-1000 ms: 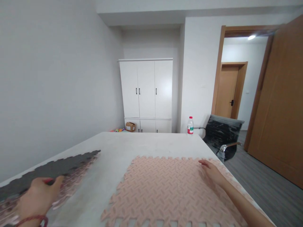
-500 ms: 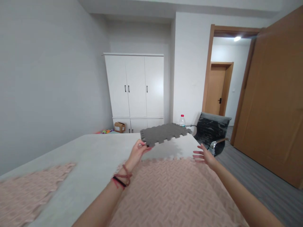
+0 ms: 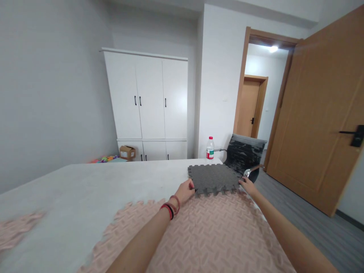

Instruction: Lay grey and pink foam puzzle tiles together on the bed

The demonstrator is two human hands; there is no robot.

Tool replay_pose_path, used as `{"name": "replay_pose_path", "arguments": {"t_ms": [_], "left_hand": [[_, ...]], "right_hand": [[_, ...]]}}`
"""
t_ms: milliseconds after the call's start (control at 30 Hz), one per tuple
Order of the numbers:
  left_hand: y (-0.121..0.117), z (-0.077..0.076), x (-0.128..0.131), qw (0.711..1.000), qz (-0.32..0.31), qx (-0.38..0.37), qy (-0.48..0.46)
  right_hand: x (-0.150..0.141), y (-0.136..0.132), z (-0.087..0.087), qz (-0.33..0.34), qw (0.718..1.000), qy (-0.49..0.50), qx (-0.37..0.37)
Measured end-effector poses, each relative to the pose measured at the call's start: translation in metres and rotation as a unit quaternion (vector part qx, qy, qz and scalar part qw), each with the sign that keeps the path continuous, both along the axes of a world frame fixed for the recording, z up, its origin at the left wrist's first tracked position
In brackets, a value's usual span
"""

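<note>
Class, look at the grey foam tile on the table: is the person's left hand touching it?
Touching. The head view shows the left hand with its fingers on the near left corner of the grey foam tile, no gap visible between them.

A grey foam mat tile (image 3: 214, 179) lies flat on the white table (image 3: 85, 189), at the far edge of the pink foam mat (image 3: 199, 235). The left hand (image 3: 186, 190) grips its near-left corner at 7 o'clock; the right hand (image 3: 248, 185) touches its right edge at 3 o'clock. A water bottle (image 3: 210, 148) stands beyond at 12 o'clock, an office chair (image 3: 244, 153) at 2 o'clock.
</note>
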State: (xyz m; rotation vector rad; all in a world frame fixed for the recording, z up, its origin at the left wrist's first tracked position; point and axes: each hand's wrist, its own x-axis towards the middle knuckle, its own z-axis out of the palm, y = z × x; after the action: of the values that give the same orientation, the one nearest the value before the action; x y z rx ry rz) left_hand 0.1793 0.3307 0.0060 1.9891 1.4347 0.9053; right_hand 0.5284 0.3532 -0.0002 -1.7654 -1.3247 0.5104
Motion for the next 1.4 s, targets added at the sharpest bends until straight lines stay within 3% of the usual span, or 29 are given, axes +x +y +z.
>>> {"name": "replay_pose_path", "arguments": {"t_ms": [233, 400, 600, 867, 1267, 1400], "left_hand": [[-0.001, -0.013, 0.003, 0.989, 0.014, 0.037, 0.144], [-0.004, -0.010, 0.011, 0.978, 0.029, 0.060, 0.200], [-0.010, -0.003, 0.009, 0.964, 0.055, 0.068, 0.250], [-0.013, -0.004, 0.005, 0.950, 0.041, 0.079, 0.300], [-0.014, 0.001, 0.013, 0.921, 0.041, 0.102, 0.373], [-0.014, -0.002, 0.016, 0.915, -0.009, 0.136, 0.379]], "right_hand": [[-0.001, 0.004, -0.042, 0.000, 0.996, -0.088, -0.035], [0.001, 0.011, -0.055, 0.034, 0.989, -0.142, -0.034], [0.001, 0.014, -0.061, 0.073, 0.975, -0.208, -0.037], [0.005, 0.021, -0.067, 0.067, 0.966, -0.246, -0.051], [0.000, 0.014, -0.061, 0.071, 0.947, -0.304, -0.074], [-0.002, 0.012, -0.056, 0.084, 0.937, -0.329, -0.089]]}}
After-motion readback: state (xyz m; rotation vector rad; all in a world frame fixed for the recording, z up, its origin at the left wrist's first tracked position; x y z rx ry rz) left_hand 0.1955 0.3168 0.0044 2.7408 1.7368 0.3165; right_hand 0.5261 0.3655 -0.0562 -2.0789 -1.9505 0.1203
